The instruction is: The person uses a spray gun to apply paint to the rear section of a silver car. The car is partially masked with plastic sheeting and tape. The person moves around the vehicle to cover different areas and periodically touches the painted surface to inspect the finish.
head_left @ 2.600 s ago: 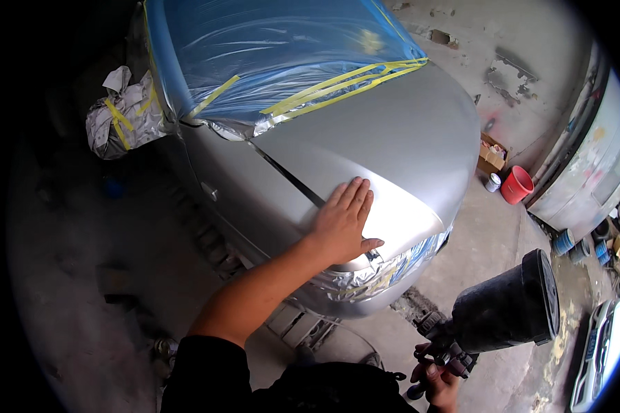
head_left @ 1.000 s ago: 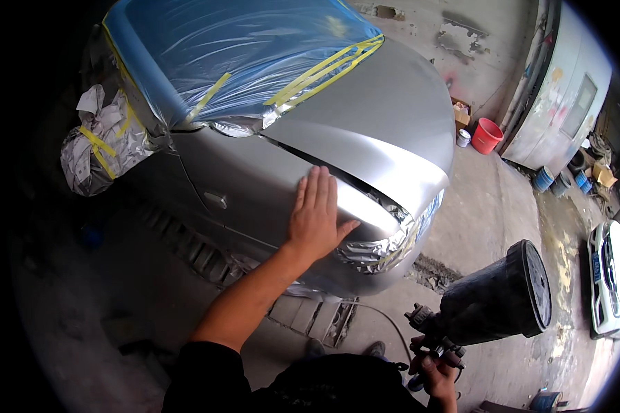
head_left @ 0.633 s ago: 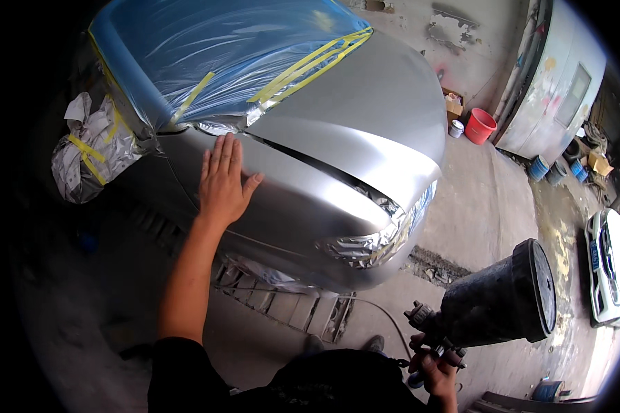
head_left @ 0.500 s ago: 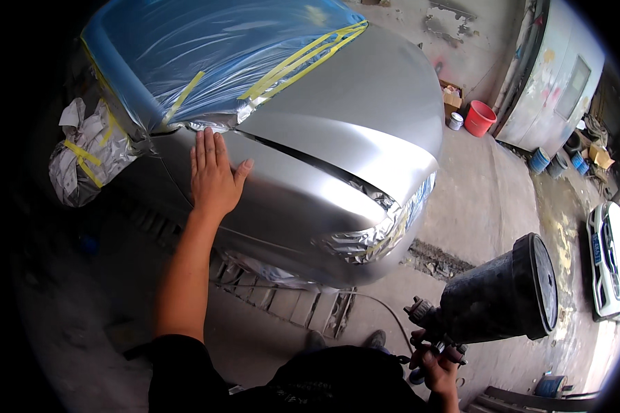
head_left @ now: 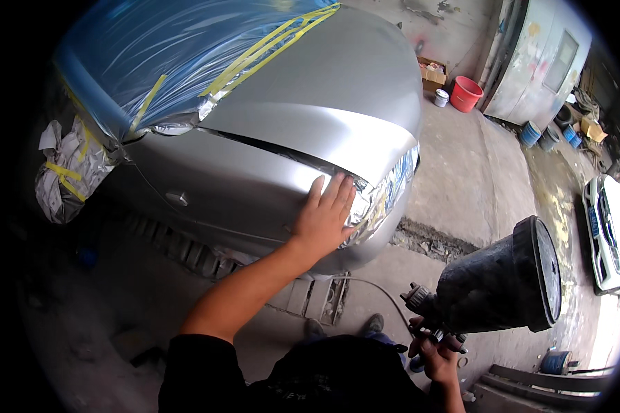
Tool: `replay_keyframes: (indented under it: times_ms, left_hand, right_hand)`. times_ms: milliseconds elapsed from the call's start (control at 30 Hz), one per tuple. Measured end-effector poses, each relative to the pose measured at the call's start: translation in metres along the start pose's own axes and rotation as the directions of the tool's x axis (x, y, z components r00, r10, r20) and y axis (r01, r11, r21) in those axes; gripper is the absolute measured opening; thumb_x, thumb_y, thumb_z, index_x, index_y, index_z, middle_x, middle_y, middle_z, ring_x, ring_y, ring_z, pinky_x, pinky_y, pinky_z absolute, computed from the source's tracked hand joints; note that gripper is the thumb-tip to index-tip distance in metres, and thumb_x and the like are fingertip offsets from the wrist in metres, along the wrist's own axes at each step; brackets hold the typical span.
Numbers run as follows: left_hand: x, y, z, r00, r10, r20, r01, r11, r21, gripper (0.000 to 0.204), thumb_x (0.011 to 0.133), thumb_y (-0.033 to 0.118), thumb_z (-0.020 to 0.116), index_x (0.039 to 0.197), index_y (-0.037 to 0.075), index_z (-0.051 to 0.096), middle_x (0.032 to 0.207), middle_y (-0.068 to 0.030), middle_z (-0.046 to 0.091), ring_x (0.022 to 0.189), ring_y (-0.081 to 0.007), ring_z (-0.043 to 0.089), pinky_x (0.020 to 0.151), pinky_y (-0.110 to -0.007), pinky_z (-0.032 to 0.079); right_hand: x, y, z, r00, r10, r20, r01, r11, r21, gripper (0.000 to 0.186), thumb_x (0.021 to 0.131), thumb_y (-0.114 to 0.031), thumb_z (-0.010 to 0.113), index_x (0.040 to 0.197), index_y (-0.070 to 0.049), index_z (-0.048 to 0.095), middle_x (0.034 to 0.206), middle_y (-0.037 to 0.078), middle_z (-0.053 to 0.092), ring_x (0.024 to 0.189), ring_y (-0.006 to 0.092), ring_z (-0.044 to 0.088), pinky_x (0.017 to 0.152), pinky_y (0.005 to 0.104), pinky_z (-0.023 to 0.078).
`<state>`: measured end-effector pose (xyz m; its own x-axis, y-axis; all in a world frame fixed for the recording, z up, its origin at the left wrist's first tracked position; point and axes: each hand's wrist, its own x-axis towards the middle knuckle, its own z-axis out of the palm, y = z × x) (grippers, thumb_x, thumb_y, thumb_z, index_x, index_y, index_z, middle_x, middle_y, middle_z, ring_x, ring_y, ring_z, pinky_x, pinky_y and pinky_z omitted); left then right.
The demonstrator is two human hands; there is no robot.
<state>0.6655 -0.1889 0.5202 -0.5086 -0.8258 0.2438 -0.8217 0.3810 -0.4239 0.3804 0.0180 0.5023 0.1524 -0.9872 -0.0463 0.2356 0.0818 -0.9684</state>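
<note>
My left hand (head_left: 326,215), fingers stretched out, is over the front end of the silver fender (head_left: 234,182), beside the foil-masked headlight (head_left: 393,186). Whether the palm touches the panel I cannot tell. A paint spray gun (head_left: 430,310) with a big black cup (head_left: 496,279) is in my right hand (head_left: 437,359), held off to the right of the car. The silver hood (head_left: 324,82) curves away above the fender, with a dark gap between them. Blue plastic film (head_left: 165,55) edged with yellow tape covers the windshield, and wrapped masking (head_left: 69,168) hides the side mirror.
A hose (head_left: 386,292) runs across the floor near my feet, by a floor grating (head_left: 303,299). Further off are a red bucket (head_left: 466,94), a cardboard box (head_left: 432,72), a metal door (head_left: 541,62) and several blue cans (head_left: 530,134). A white car (head_left: 607,234) stands at the right.
My left hand has moved from the rear of the fender, near the windshield, forward to the headlight end. The view has shifted slightly; my right hand still holds the spray gun.
</note>
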Motion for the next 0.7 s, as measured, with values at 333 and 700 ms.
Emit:
replay_keyframes:
  times_ms: [333, 700]
  left_hand:
    - [-0.022, -0.021, 0.011, 0.968, 0.247, -0.051, -0.242, 0.966, 0.09, 0.07, 0.084, 0.056, 0.05, 0.141, 0.017, 0.04, 0.151, -0.0033, 0.029, 0.141, -0.024, 0.019, 0.114, -0.052, 0.012]
    - [-0.094, -0.214, 0.021, 0.692, -0.44, -0.572, 0.425, 0.889, -0.169, 0.06, 0.095, 0.048, 0.037, 0.139, 0.007, 0.039, 0.146, -0.0159, 0.034, 0.137, -0.0372, 0.026, 0.109, -0.057, 0.016]
  right_hand:
    - [-0.001, 0.002, 0.006, 1.0, -0.007, 0.015, 0.007, 1.0, -0.008, 0.039, 0.089, -0.022, 0.063, 0.119, 0.001, 0.049, 0.115, 0.018, 0.056, 0.066, 0.0156, 0.059, 0.056, 0.0279, 0.05]
    - [-0.003, -0.004, 0.023, 0.999, 0.037, 0.02, -0.035, 0.996, -0.081, 0.042, 0.09, -0.022, 0.062, 0.119, 0.004, 0.048, 0.111, 0.018, 0.057, 0.064, 0.0158, 0.06, 0.056, 0.0279, 0.05]
